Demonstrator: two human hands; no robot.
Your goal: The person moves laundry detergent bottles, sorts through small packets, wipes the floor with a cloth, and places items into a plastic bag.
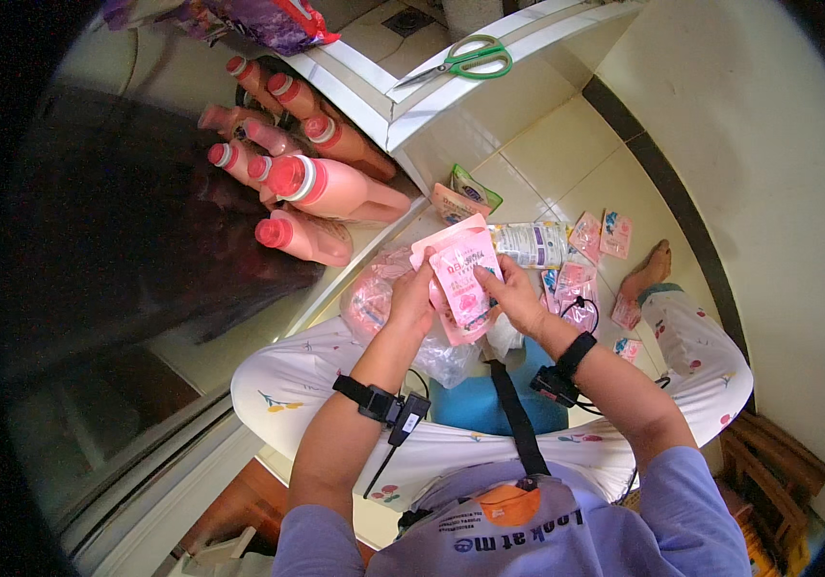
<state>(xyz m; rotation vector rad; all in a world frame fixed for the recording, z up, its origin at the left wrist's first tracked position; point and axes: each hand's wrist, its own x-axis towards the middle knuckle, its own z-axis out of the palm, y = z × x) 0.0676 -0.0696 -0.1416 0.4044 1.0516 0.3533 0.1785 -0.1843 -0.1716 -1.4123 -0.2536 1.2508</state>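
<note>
Between both hands, in front of my lap, is a small stack of pink printed pouches [464, 278]. My left hand [412, 296] grips their left edge, thumb on top. My right hand [517, 294] holds the right edge with its thumb on the top pouch. Beneath and to the left lies a clear plastic bag [365, 306] with pink contents. A white and yellow printed package [533, 244] rests just beyond my right hand. Pink sachets [577, 288] lie on the floor to the right, and a green pouch [471, 186] stands beyond the stack.
Several pink bottles with red caps [333, 187] stand at the left. Green-handled scissors [481, 58] lie on a white tiled ledge [427, 115] at the top. A purple and red bag [275, 25] is at the top left. Wooden stools [773, 461] are at the lower right, near the wall.
</note>
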